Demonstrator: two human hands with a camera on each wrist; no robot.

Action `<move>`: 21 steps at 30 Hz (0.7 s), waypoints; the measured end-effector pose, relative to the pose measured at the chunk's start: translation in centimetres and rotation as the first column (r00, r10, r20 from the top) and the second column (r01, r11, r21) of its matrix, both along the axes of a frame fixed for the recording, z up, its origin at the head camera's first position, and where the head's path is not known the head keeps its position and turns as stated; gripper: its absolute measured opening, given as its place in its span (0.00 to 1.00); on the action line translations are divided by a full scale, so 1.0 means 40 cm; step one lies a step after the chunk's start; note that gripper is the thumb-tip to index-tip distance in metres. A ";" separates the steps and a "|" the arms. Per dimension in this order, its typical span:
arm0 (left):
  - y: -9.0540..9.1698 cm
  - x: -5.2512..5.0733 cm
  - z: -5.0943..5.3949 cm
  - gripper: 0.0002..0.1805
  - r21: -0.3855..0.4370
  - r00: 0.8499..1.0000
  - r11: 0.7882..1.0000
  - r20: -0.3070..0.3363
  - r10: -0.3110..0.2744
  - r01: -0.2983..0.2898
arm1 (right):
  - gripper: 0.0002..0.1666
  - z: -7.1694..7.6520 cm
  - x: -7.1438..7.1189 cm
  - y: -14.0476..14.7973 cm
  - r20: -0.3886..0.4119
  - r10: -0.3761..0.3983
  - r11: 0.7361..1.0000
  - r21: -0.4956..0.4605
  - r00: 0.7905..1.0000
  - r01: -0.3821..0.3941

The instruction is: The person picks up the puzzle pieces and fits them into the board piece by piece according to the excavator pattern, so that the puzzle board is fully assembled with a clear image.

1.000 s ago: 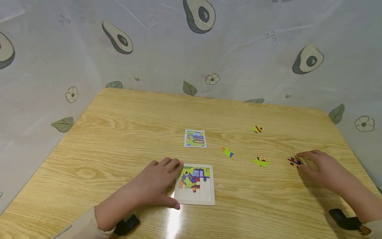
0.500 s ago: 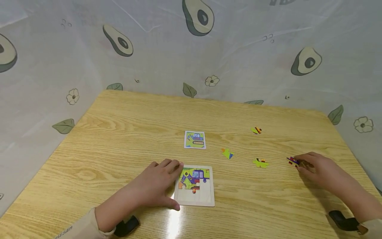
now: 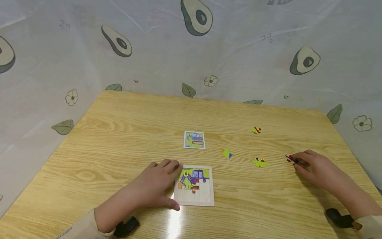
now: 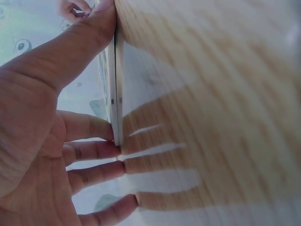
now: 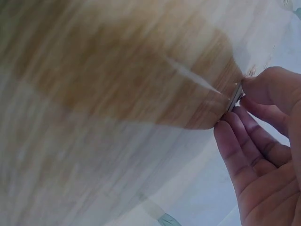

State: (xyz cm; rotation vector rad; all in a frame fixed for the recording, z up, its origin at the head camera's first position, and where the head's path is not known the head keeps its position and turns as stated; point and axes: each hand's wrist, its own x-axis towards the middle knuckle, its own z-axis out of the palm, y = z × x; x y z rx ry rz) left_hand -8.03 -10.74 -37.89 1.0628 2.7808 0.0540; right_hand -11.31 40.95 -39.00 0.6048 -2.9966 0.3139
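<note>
In the head view, my left hand (image 3: pixel 159 184) holds the left side of a square wooden puzzle board (image 3: pixel 197 202), thumb at its near corner and fingers at its far corner. The left wrist view shows the board's thin edge (image 4: pixel 115 94) between thumb and index finger. Part of an excavator picture fills the board's upper area; bare wood shows below. Over at the right, my right hand (image 3: pixel 317 167) pinches a dark purple and red puzzle piece (image 3: pixel 290 159), which looks tilted. Its edge (image 5: pixel 235 96) shows between thumb and fingers in the right wrist view.
Loose on the table (image 3: pixel 125 132) lie a green puzzle piece with orange and blue ends (image 3: pixel 227 153), a green one with a dark notch (image 3: pixel 260 162), and a green and orange one (image 3: pixel 256 130). A picture card (image 3: pixel 194 139) lies behind the board. A patterned curtain (image 3: pixel 161 56) surrounds the table.
The right hand's fingers have closed on the purple and red piece; it has tilted and shifted slightly left. The left hand stays at the board.
</note>
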 end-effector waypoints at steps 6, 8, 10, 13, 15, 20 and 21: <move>-0.001 0.000 -0.001 0.63 0.000 1.000 1.000 0.002 0.000 0.000 | 0.19 0.002 -0.007 -0.004 0.005 -0.001 1.000 -0.015 1.000 0.001; -0.001 0.000 -0.002 0.63 0.004 1.000 1.000 0.002 -0.001 0.001 | 0.19 0.006 -0.008 -0.011 -0.002 -0.001 1.000 -0.017 1.000 0.001; -0.001 0.000 -0.004 0.63 0.009 1.000 1.000 0.002 -0.002 0.002 | 0.20 0.013 -0.008 -0.025 0.006 -0.007 1.000 -0.024 1.000 0.007; -0.001 0.000 -0.006 0.64 0.007 1.000 1.000 0.002 -0.002 0.002 | 0.21 0.027 -0.006 -0.063 0.019 -0.002 0.999 -0.032 1.000 0.003; -0.001 0.000 -0.006 0.64 0.006 1.000 1.000 0.004 0.000 0.000 | 0.22 0.038 -0.004 -0.096 0.019 0.016 0.999 -0.043 1.000 -0.015; -0.001 0.001 -0.004 0.63 0.007 1.000 1.000 -0.008 -0.003 0.003 | 0.24 0.060 0.000 -0.187 -0.065 0.133 0.987 -0.077 0.989 -0.138; -0.001 0.001 -0.004 0.63 0.006 1.000 1.000 -0.010 -0.002 0.002 | 0.24 0.064 0.001 -0.207 -0.070 0.158 0.983 -0.084 0.985 -0.163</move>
